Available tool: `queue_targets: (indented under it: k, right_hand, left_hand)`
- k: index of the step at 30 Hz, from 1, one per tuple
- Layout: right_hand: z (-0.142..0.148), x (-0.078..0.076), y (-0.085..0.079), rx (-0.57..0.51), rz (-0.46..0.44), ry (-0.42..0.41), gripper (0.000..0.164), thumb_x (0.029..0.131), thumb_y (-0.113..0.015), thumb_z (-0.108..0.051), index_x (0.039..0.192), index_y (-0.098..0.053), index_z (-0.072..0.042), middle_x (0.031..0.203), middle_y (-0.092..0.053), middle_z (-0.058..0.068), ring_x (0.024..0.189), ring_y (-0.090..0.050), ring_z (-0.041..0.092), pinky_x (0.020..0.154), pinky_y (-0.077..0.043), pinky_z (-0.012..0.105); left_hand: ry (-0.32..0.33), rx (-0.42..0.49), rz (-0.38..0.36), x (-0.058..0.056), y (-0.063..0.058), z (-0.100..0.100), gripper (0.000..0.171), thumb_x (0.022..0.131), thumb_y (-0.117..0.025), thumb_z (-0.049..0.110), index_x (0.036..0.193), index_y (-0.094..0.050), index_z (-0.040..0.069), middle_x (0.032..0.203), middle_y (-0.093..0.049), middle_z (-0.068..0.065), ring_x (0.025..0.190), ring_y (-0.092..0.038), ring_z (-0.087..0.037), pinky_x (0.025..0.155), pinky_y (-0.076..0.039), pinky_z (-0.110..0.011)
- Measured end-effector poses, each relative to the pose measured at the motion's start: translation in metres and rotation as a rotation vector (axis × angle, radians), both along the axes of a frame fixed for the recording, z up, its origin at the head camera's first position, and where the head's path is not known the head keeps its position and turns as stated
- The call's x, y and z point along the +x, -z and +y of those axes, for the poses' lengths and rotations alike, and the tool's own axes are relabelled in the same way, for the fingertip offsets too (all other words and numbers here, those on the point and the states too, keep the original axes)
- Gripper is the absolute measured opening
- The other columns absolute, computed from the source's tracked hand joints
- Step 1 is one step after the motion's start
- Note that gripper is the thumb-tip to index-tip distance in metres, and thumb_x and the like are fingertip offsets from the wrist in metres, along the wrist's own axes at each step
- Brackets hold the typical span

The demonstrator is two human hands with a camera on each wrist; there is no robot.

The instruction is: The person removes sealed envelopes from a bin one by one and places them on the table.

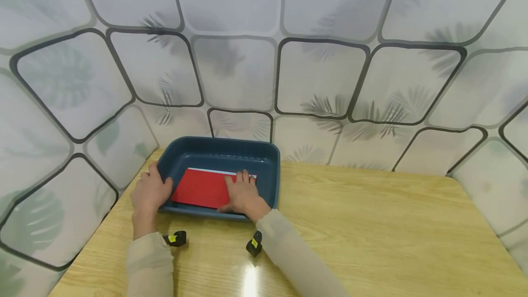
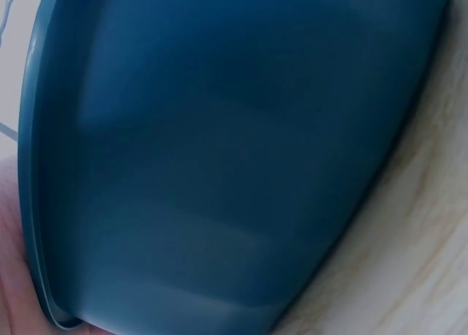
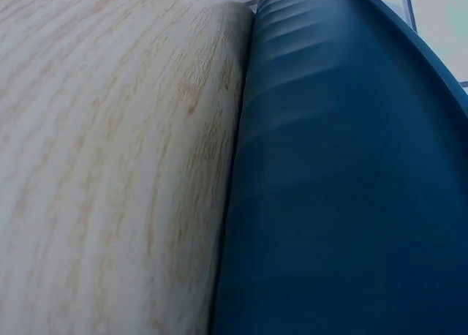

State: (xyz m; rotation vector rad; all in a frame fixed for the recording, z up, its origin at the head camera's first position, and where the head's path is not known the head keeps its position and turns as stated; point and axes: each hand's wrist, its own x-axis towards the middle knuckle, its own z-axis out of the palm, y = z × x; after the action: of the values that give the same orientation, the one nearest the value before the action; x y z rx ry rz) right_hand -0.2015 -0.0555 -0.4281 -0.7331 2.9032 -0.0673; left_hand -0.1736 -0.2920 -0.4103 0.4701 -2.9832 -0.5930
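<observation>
A dark blue rectangular plastic basin point(image 1: 224, 149) rests on the table against the wall. Flat on its bottom lies a thin red rectangular item point(image 1: 199, 188) with a pale strip along the far edge; whether it is a book or a folder I cannot tell. My left hand point(image 1: 150, 190) holds the basin's left rim, thumb over the inner side. My right hand point(image 1: 243, 195) reaches over the near rim and rests on the red item's right part with fingers spread, covering some of it. The basin's outer wall fills much of the left wrist view point(image 2: 219, 159) and right wrist view point(image 3: 336, 174).
The light wood table point(image 1: 371, 223) extends far to the right of the basin. A patterned wall covering point(image 1: 317, 81) stands close behind and at the left. Black wrist cameras point(image 1: 176, 239) sit at both wrists, near the basin's front.
</observation>
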Motion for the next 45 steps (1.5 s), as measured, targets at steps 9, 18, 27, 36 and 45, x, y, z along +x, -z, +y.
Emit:
queue_targets:
  k: [9,18,27,36,45]
  right_hand:
    - [0.0000,0.0011,-0.0008,-0.031,0.032,-0.002,0.097,0.061,-0.061,-0.074,0.137,-0.034,-0.020,0.135,-0.038,0.014,0.128,-0.024,0.033,0.103,-0.030,0.046]
    - [-0.0001,-0.0013,-0.0028,-0.063,0.003,-0.011,0.100,0.065,-0.064,-0.067,0.143,-0.026,-0.019,0.144,-0.030,0.016,0.130,-0.021,0.034,0.105,-0.028,0.048]
    - [0.0005,-0.0017,-0.0021,-0.048,-0.038,-0.031,0.103,0.067,-0.066,-0.063,0.147,-0.018,-0.020,0.145,-0.029,0.016,0.131,-0.020,0.035,0.105,-0.028,0.049]
    - [0.0016,-0.0015,-0.0013,-0.139,0.020,-0.031,0.101,0.062,-0.068,-0.065,0.142,-0.027,-0.019,0.138,-0.034,0.017,0.130,-0.020,0.037,0.105,-0.028,0.051]
    - [0.0082,-0.0035,-0.0074,-0.225,0.058,-0.015,0.099,0.061,-0.069,-0.064,0.141,-0.030,-0.019,0.138,-0.034,0.018,0.131,-0.016,0.038,0.105,-0.024,0.054]
  left_hand:
    - [-0.007,-0.004,0.006,-0.0006,-0.0012,0.0004,0.066,0.090,-0.042,0.029,0.141,-0.016,-0.004,0.123,-0.038,-0.040,0.102,-0.042,-0.054,0.077,-0.040,-0.066]
    - [-0.020,-0.008,0.011,-0.0019,-0.0024,0.0006,0.066,0.090,-0.042,0.028,0.141,-0.016,-0.004,0.122,-0.038,-0.039,0.101,-0.043,-0.053,0.077,-0.040,-0.066]
    - [-0.014,-0.007,0.018,-0.0013,-0.0009,-0.0022,0.065,0.089,-0.041,0.028,0.140,-0.017,-0.003,0.121,-0.039,-0.039,0.100,-0.044,-0.053,0.076,-0.041,-0.066]
    - [-0.022,-0.013,0.014,-0.0016,-0.0005,-0.0026,0.065,0.089,-0.042,0.029,0.141,-0.017,-0.003,0.120,-0.040,-0.039,0.099,-0.045,-0.053,0.075,-0.042,-0.065]
    - [-0.015,-0.004,0.021,-0.0011,0.0011,-0.0018,0.065,0.089,-0.042,0.030,0.141,-0.017,-0.001,0.120,-0.040,-0.039,0.099,-0.046,-0.053,0.073,-0.042,-0.065]
